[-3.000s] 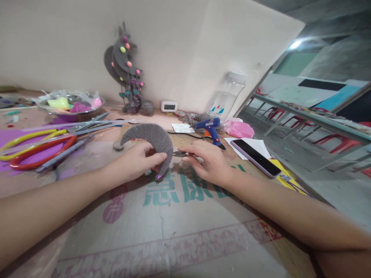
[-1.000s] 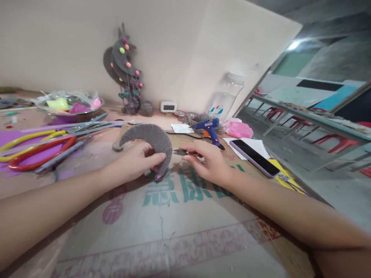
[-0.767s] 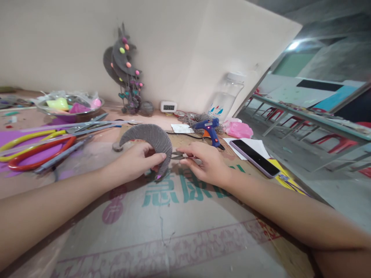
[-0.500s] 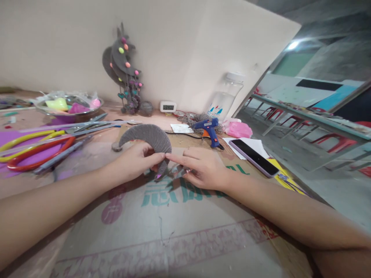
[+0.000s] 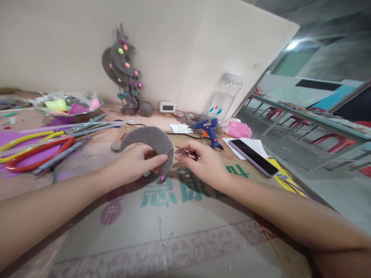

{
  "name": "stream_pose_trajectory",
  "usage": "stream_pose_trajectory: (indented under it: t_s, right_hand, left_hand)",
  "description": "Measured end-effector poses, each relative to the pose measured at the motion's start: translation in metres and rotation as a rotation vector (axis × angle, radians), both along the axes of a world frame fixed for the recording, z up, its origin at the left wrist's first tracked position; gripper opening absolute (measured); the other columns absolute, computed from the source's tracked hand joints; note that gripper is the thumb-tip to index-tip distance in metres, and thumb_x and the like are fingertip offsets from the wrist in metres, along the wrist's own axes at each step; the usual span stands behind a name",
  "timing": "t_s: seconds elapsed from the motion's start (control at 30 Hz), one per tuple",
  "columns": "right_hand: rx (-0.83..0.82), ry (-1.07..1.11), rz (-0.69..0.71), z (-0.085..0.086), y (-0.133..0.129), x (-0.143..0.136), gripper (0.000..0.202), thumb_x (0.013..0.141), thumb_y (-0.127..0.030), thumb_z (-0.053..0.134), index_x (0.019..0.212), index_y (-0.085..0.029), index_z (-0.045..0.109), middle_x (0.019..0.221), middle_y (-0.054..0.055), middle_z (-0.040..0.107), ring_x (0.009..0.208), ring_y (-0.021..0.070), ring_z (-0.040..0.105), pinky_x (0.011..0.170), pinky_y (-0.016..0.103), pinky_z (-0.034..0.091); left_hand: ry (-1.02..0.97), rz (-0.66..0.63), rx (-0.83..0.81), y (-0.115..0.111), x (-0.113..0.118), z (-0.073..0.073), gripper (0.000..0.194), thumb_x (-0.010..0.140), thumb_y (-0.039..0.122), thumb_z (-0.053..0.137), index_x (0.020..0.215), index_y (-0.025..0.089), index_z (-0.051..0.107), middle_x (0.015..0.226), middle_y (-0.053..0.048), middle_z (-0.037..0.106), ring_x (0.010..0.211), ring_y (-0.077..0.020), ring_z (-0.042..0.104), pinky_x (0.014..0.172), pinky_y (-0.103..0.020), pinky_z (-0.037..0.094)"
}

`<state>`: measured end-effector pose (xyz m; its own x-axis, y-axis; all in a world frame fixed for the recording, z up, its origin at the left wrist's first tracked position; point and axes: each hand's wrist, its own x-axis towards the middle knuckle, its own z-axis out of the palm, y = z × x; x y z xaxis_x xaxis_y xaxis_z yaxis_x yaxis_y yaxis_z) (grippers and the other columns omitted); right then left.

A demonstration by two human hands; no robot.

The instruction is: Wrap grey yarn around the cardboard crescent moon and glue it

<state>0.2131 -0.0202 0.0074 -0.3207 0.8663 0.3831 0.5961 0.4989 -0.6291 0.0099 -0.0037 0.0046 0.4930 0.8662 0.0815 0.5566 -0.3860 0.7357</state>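
A grey yarn-wrapped crescent [image 5: 158,139] is held upright over the cardboard by my left hand [image 5: 137,160], whose fingers and thumb grip its inner curve. Its lower tip shows a small purple patch. Just right of the crescent, apart from it, my right hand [image 5: 201,160] is closed around a small, thin metallic tool [image 5: 185,153], mostly hidden by the fingers. A blue glue gun [image 5: 211,131] rests behind my right hand.
Red-handled scissors [image 5: 40,166], yellow-handled scissors [image 5: 31,139] and a bowl [image 5: 68,112] lie left. Behind are a timer [image 5: 167,107], a bottle [image 5: 223,98] and a hanging crescent decoration [image 5: 123,63]. A phone [image 5: 255,157] lies right.
My right hand has drawn back from the crescent, its forefinger now curled instead of touching the crescent. The crescent has shifted slightly in my left hand.
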Motion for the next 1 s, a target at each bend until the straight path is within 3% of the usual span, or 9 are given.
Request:
stream_pose_trajectory:
  t_s: [0.17, 0.27, 0.57, 0.77, 1.0]
  right_hand:
    - [-0.225, 0.052, 0.081, -0.003, 0.007, -0.007, 0.031, 0.080, -0.043, 0.057, 0.066, -0.015, 0.056, 0.060, -0.004, 0.044, 0.057, 0.0074, 0.039, 0.052, 0.020, 0.030]
    - [-0.323, 0.105, 0.127, -0.007, 0.008, -0.004, 0.034, 0.082, -0.046, 0.054, 0.067, -0.015, 0.053, 0.060, -0.005, 0.038, 0.056, 0.0070, 0.035, 0.051, 0.020, 0.028]
    - [-0.508, 0.284, 0.343, -0.004, 0.000, -0.001, 0.022, 0.084, -0.037, 0.054, 0.080, -0.016, 0.057, 0.062, -0.005, 0.042, 0.053, 0.0059, 0.036, 0.051, 0.020, 0.031]
    - [-0.519, 0.347, 0.289, -0.005, 0.001, -0.001, 0.025, 0.080, -0.040, 0.058, 0.078, -0.015, 0.057, 0.058, -0.007, 0.040, 0.050, 0.0054, 0.033, 0.048, 0.020, 0.029]
    - [-0.519, 0.239, 0.191, -0.003, -0.003, -0.004, 0.023, 0.080, -0.038, 0.057, 0.075, -0.016, 0.055, 0.058, -0.006, 0.037, 0.050, 0.0057, 0.035, 0.046, 0.019, 0.028]
  left_hand:
    - [-0.001, -0.014, -0.044, -0.001, 0.000, -0.002, 0.045, 0.082, 0.052, 0.046, 0.061, 0.016, 0.062, 0.055, 0.000, 0.063, 0.047, -0.0101, 0.052, 0.043, -0.020, 0.033]
    - [-0.023, -0.028, -0.017, -0.001, 0.001, -0.002, 0.043, 0.082, 0.051, 0.049, 0.059, 0.016, 0.060, 0.054, 0.001, 0.062, 0.048, -0.0100, 0.052, 0.045, -0.019, 0.035]
    - [-0.118, -0.045, -0.049, -0.004, 0.004, 0.000, 0.034, 0.083, 0.044, 0.048, 0.063, 0.017, 0.054, 0.058, 0.003, 0.056, 0.054, -0.0099, 0.052, 0.050, -0.020, 0.038]
    - [-0.075, 0.047, -0.009, -0.007, 0.004, 0.002, 0.037, 0.081, 0.045, 0.050, 0.057, 0.017, 0.052, 0.051, 0.004, 0.051, 0.047, -0.0090, 0.045, 0.044, -0.021, 0.032]
    - [0.096, 0.068, 0.194, -0.010, 0.004, 0.003, 0.042, 0.082, 0.048, 0.048, 0.053, 0.018, 0.052, 0.051, 0.003, 0.049, 0.052, -0.0110, 0.045, 0.048, -0.022, 0.031]
